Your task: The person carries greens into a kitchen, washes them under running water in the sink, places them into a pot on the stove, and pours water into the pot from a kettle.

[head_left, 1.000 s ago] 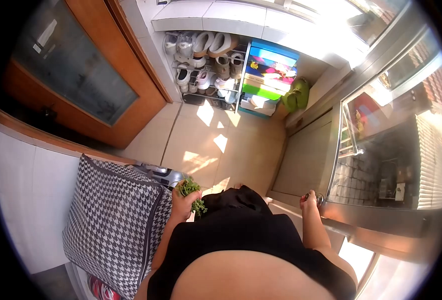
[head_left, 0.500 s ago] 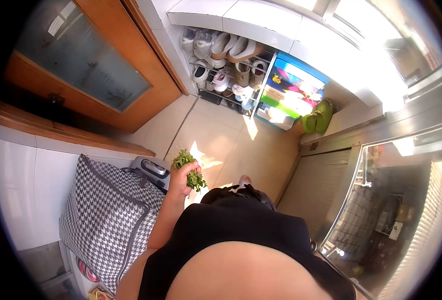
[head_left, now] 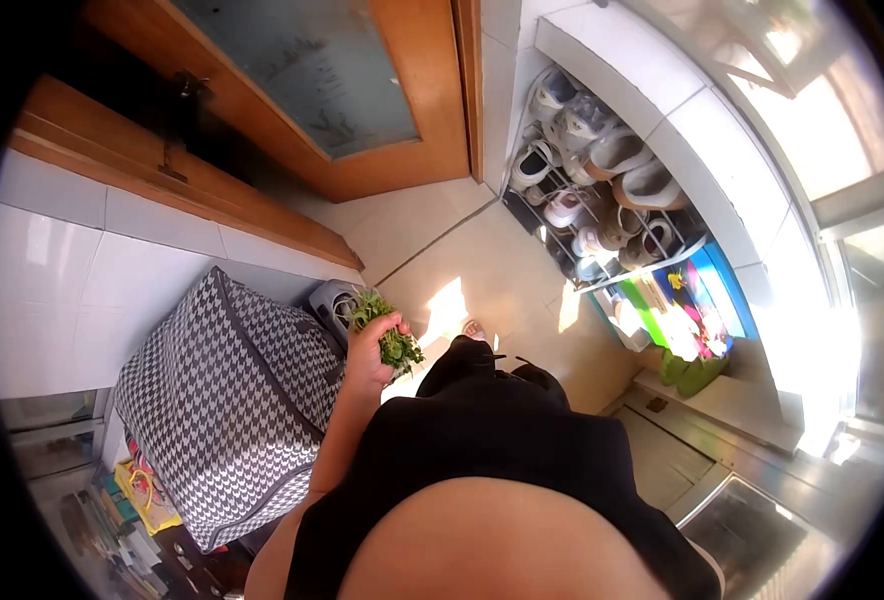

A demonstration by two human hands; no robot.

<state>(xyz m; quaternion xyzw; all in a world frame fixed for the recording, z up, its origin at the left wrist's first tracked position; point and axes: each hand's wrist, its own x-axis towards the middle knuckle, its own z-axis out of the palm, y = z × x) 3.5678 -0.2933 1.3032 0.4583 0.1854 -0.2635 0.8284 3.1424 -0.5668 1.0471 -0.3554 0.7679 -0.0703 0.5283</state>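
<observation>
A wooden door with a frosted pane stands across the upper left, above a pale tiled floor patched with bright sun. Such glare could hide a wet spot or a dropped leaf, and a foot might slip on either. The big houndstooth bag bulges along the person's left; the left forearm passes close by it, so a careless swing inward could knock or snag. The person's black clothing covers much of the floor below, which could lead to a misjudged step. At upper right a shoe rack is packed with footwear, and beside it sit stacked colourful boxes, with green shoes next to them; passing too near could bring a pair down. A grey case lies just past the bag, behind the left hand; whether they touch I cannot tell. That hand is curled around a bunch of leafy greens, sprigs poking out at both ends, so a slack grip or a bump could shed stems. The right hand is out of sight, its state unknown
</observation>
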